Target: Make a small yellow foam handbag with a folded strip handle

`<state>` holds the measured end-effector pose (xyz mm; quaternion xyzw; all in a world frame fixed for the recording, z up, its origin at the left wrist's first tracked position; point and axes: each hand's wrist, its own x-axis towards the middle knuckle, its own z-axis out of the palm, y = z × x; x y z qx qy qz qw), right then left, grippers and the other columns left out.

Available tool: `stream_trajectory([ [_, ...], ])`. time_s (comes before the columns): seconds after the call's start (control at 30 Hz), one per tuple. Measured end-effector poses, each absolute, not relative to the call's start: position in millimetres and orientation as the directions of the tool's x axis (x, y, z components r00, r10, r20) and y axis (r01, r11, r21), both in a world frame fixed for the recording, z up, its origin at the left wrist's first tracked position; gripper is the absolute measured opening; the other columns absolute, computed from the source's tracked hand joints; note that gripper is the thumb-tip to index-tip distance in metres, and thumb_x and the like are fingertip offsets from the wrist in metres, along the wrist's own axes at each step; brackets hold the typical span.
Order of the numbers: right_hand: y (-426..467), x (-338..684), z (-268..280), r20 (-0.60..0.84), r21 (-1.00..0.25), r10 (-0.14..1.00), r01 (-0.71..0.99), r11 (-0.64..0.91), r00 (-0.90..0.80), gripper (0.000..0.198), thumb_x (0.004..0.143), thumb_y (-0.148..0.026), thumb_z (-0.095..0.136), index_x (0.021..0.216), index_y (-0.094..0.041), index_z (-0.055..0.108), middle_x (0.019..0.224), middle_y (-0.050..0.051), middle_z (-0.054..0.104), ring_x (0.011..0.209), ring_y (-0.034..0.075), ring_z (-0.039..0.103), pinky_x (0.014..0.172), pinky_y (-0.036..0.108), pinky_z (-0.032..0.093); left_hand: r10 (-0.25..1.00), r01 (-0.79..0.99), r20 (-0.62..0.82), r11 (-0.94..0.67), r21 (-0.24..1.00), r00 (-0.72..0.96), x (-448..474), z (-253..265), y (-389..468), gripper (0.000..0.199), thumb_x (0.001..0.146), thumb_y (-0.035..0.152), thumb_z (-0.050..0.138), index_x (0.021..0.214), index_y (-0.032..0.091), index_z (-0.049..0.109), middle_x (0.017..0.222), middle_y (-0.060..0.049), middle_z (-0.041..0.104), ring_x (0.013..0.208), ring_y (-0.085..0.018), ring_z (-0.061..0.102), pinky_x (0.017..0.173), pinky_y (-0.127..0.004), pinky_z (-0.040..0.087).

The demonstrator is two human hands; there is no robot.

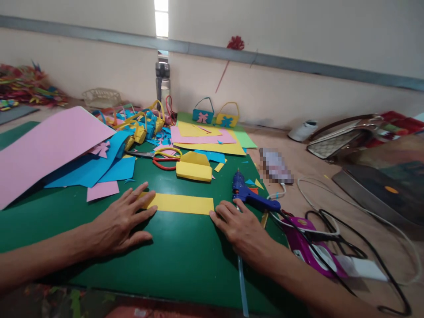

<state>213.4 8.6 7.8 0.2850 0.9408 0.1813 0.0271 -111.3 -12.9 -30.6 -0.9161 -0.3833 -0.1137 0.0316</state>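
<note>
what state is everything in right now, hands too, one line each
Left hand: open, fingers spread on the strip's left end
Right hand: fingers bent, at the strip's right end
Yellow strip: flat, unfolded
Yellow folded piece: creased, back flap raised
Scissors: lying down, not held
Glue gun: on its side, not held
Blue bag: upright, bow attached
Grey bottle: upright

Green surface (pixel 188 256) beneath a yellow paper strip (pixel 185 204), folded yellow paper (pixel 194 171), scissors (pixel 153 155), blue glue gun (pixel 253 197).

Left grip (pixel 122 217) splayed—right grip (pixel 239 227) curled
</note>
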Motion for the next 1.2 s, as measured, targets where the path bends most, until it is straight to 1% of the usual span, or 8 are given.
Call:
stream_trajectory([
  [0.27,5,217,6,0.126,0.470,0.562,0.548,0.692,-0.818,0.025,0.072,-0.006,0.056,0.096,-0.012,0.062,0.086,0.007,0.061,0.084,0.022,0.052,0.085,0.044,0.032,0.739,0.778,0.304,-0.628,-0.011,0.601,-142,-33,-18,0.034,0.088,0.036,0.048,0.114,0.018,0.061,0.133,-0.011,0.052,0.131,-0.031,0.035,0.102,-0.049,0.036],
  [0.4,7,204,17,0.134,0.451,0.645,0.626,0.636,-0.753,0.021,0.072,-0.002,0.054,0.087,-0.012,0.064,0.082,0.008,0.063,0.080,0.023,0.055,0.086,0.046,0.035,0.738,0.792,0.347,-0.611,-0.022,0.579,-126,-24,-9,0.034,0.090,0.038,0.045,0.111,0.018,0.062,0.129,-0.011,0.056,0.126,-0.030,0.043,0.104,-0.051,0.033],
  [0.53,8,167,24,0.106,0.205,0.659,0.665,0.718,-0.744,0.032,0.083,-0.009,0.048,0.114,-0.009,0.057,0.112,0.014,0.063,0.102,0.025,0.056,0.088,0.042,0.041,0.712,0.730,0.247,-0.683,0.026,0.657,-79,-15,3,0.057,0.090,0.049,0.038,0.132,0.010,0.044,0.140,-0.017,0.041,0.135,-0.031,0.029,0.107,-0.051,0.028],
  [0.63,9,150,15,-0.066,-0.080,0.650,0.654,0.752,-0.757,0.055,0.087,-0.028,0.049,0.136,-0.006,0.036,0.143,0.017,0.038,0.130,0.025,0.037,0.101,0.040,0.037,0.708,0.699,0.052,-0.705,0.117,0.705,-51,-15,8,0.088,0.083,0.068,0.033,0.140,0.001,0.027,0.146,-0.025,0.026,0.137,-0.035,0.020,0.106,-0.052,0.028],
  [0.77,7,160,3,-0.227,-0.212,0.683,0.720,0.661,-0.694,0.070,0.086,-0.035,0.051,0.143,-0.006,0.022,0.150,0.018,0.020,0.138,0.028,0.018,0.109,0.048,0.027,0.693,0.689,-0.039,-0.708,0.152,0.720,-58,-23,6,0.091,0.083,0.069,0.028,0.143,0.002,0.017,0.150,-0.024,0.011,0.140,-0.034,0.005,0.110,-0.051,0.017],
  [0.9,6,172,0,-0.207,-0.137,0.715,0.743,0.655,-0.668,0.066,0.086,-0.032,0.050,0.143,-0.008,0.025,0.149,0.017,0.022,0.137,0.028,0.022,0.107,0.051,0.030,0.749,0.744,0.056,-0.662,0.089,0.660,-91,-32,-1,0.089,0.084,0.066,0.032,0.145,0.007,0.008,0.151,-0.020,0.012,0.140,-0.031,0.005,0.111,-0.047,0.016],
  [1.03,6,177,-9,-0.056,0.057,0.686,0.683,0.728,-0.726,0.062,0.086,-0.036,0.050,0.138,-0.007,0.035,0.143,0.019,0.035,0.130,0.032,0.037,0.096,0.049,0.044,0.797,0.804,0.151,-0.594,0.015,0.585,-115,-40,-10,0.091,0.083,0.066,0.036,0.146,0.009,0.005,0.152,-0.018,0.013,0.140,-0.031,0.009,0.111,-0.044,0.016],
  [1.2,14,191,-20,0.224,0.345,0.576,0.617,0.707,-0.786,0.035,0.088,-0.017,0.043,0.117,-0.002,0.054,0.121,0.024,0.058,0.111,0.029,0.057,0.083,0.039,0.053,0.838,0.860,0.205,-0.507,-0.046,0.505,-126,-46,-21,0.089,0.082,0.068,0.037,0.142,0.005,0.023,0.149,-0.020,0.023,0.138,-0.032,0.017,0.110,-0.044,0.022],
])
